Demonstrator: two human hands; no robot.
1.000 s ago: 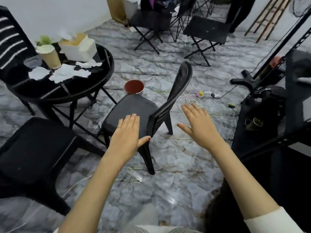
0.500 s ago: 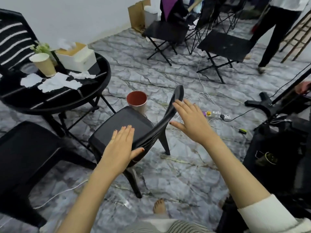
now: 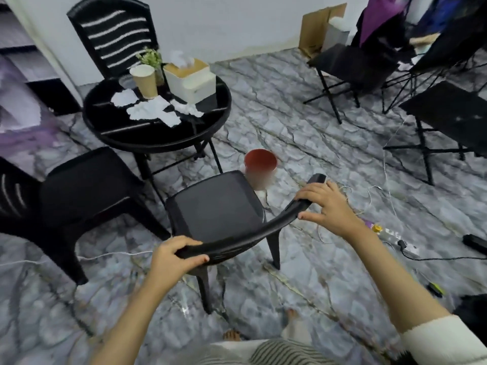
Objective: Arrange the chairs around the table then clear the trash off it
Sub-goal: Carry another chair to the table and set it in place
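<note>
Head view: a black chair [image 3: 213,206] is seen in the middle of the marble floor [image 3: 303,122], near the round black worktop [image 3: 158,135] but apart from it, with its seat turned toward the worktop. The curved top of its backrest is held at both ends. The left hand [image 3: 174,255] is closed around the left end, fingers over the top and thumb under it; the right hand [image 3: 325,208] is closed on the right end in the same way, so each grip is holding the chair. On the worktop, crumpled white papers [image 3: 150,109] are spread, and behind them a paper cup [image 3: 144,80], a tissue box [image 3: 189,79] and a small plant [image 3: 151,57] are placed. A second black chair [image 3: 87,188] is standing at the left, just beside the worktop, and a third chair [image 3: 116,35] is standing behind the worktop, against the wall. A red bin [image 3: 260,167] is placed on the floor, just behind the held chair's seat. Loose cables [image 3: 390,185] are lying at the right.
</note>
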